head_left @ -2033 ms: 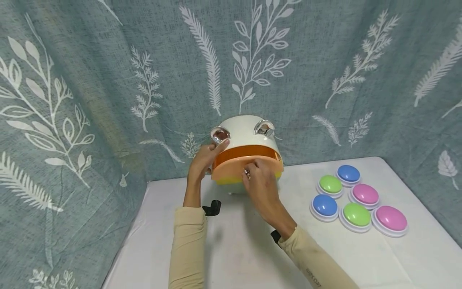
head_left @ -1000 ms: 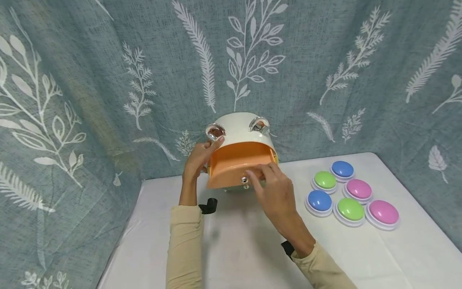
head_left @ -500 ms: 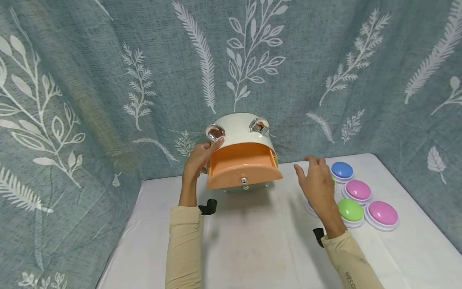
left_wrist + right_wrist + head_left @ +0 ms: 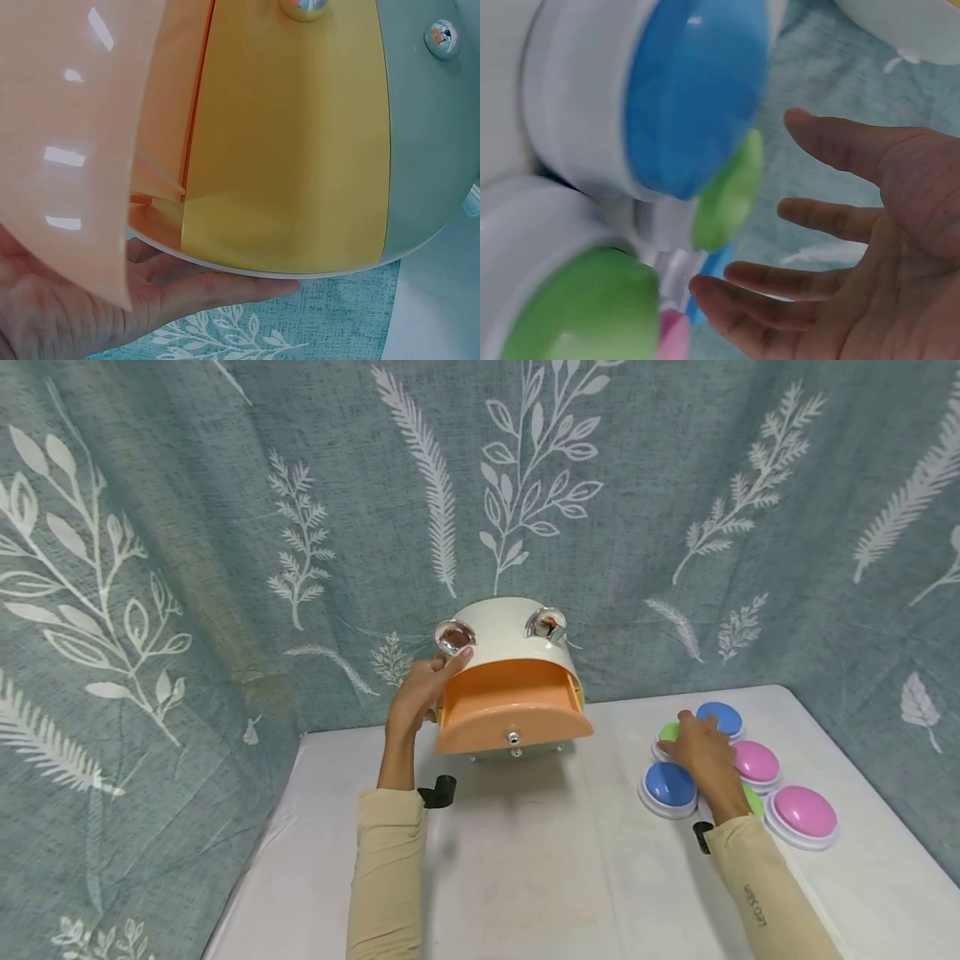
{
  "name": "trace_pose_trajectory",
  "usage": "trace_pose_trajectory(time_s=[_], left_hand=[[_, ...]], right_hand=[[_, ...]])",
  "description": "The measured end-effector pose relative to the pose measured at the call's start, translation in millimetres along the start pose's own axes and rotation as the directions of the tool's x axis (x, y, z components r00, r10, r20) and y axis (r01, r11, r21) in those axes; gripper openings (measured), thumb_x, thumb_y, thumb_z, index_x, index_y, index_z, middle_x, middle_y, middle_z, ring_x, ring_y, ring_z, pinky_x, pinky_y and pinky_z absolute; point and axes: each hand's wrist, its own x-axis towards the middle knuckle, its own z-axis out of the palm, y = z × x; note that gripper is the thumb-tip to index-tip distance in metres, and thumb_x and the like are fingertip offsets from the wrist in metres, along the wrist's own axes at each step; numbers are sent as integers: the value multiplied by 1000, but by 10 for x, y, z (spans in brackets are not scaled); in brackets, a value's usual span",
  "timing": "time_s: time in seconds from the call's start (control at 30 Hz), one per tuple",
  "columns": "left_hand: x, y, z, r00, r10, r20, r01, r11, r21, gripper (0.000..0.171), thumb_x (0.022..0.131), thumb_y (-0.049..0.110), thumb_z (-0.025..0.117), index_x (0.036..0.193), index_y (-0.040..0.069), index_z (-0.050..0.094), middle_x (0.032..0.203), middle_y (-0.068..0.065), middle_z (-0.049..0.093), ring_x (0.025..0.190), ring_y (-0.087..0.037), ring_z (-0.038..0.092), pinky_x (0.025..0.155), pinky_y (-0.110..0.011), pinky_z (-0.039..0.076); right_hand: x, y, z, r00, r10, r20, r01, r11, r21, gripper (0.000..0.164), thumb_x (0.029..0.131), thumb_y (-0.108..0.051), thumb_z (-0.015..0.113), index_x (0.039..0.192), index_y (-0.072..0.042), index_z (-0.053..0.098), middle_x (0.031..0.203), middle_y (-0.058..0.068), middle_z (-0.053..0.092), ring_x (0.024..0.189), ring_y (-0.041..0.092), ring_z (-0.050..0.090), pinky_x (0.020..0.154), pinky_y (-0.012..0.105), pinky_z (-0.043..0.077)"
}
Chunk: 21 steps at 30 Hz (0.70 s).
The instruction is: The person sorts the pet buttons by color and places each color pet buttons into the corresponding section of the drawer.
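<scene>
A rounded drawer box [image 4: 502, 625] with a white shell and two chrome rings stands at the back of the table. Its orange top drawer [image 4: 480, 732] is pulled out; the yellow drawer [image 4: 292, 150] and grey-green drawer [image 4: 427, 135] are closed. My left hand [image 4: 418, 695] holds the box's left side, thumb on the shell and fingers laid straight along the side. My right hand [image 4: 703, 758] reaches over the cluster of dome buttons, spread fingers right at the rear green button [image 4: 667, 735]. A blue button [image 4: 670, 783] lies just in front of it.
Behind the right hand stands another blue button [image 4: 720, 717], with pink buttons [image 4: 804, 811] to its right, all on white bases. A patterned grey-green curtain [image 4: 360, 527] hangs close behind the white-covered table [image 4: 525, 860].
My right hand pulled the orange drawer out by its knob, let go and moved right to the buttons. The left hand stayed on the drawer box.
</scene>
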Motion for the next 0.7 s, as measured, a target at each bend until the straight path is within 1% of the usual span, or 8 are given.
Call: trace_pose_trajectory(time_s=[0.1, 0.23, 0.47, 0.7], left_hand=[[0, -10, 8, 1000, 4, -2, -4, 1000, -6, 61, 98, 64, 62, 69, 20, 30, 57, 9, 19, 49, -9, 20, 44, -29, 27], [9, -25, 8, 1000, 14, -8, -14, 1000, -15, 61, 98, 63, 62, 69, 20, 30, 57, 9, 19, 48, -8, 18, 45, -29, 26], [-6, -26, 3, 999, 32, -10, -32, 999, -19, 61, 98, 63, 62, 69, 19, 32, 57, 9, 19, 48, -9, 17, 44, -29, 25], [-8, -21, 5, 1000, 22, -12, -22, 1000, -15, 60, 98, 64, 61, 69, 18, 34, 55, 10, 21, 48, -8, 20, 45, -29, 26]], right_hand=[[36, 40, 51, 1000, -5, 21, 5, 1000, -3, 67, 97, -24, 68, 143, 15, 39, 131, 54, 40, 120, 73, 49, 97, 75, 46], [74, 62, 118, 1000, -9, 16, 9, 1000, 7, 64, 95, -20, 70, 138, 16, 41, 123, 53, 43, 116, 72, 51, 96, 74, 47], [122, 73, 202, 1000, -2, -12, 2, 1000, 6, 69, 93, -15, 69, 144, 16, 34, 126, 58, 39, 119, 76, 44, 95, 75, 46], [147, 70, 253, 999, -4, -49, 5, 1000, 14, 68, 91, -12, 71, 143, 16, 36, 124, 58, 42, 116, 74, 46, 92, 74, 47]])
